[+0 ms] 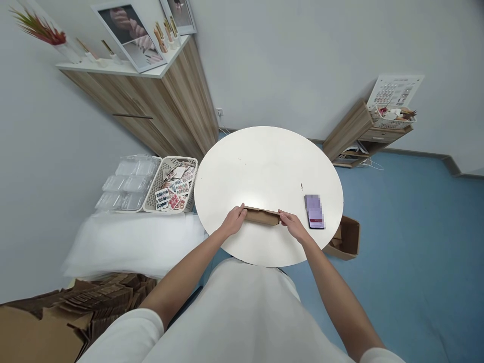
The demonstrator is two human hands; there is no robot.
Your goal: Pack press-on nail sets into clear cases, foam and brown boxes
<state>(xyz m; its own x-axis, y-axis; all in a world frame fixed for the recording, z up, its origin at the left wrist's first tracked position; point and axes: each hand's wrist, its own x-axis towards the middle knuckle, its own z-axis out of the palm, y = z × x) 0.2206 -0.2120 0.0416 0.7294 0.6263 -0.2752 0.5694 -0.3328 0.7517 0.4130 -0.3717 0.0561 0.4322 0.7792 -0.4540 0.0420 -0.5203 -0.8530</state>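
A small brown cardboard box [261, 217] is held near the front of the round white table [272, 156]. My left hand [233, 221] grips its left end, with thumb and fingers closed on the edge. At the opposite end, my right hand [294, 225] pinches the right edge. The long side of the box faces me, and a dark gap shows along its upper edge. Its inside is mostly hidden. To the right of my right hand lies a phone [313, 212] with a lit purple screen.
Left of the table stand a white basket [151, 194] of printed nail sheets and clear plastic trays [126, 181]. White sheeting [132, 242] and stacked flat cardboard [109, 302] lie nearer me. An open carton [351, 239] sits on the floor at right. Wooden cabinets [181, 96] flank the wall.
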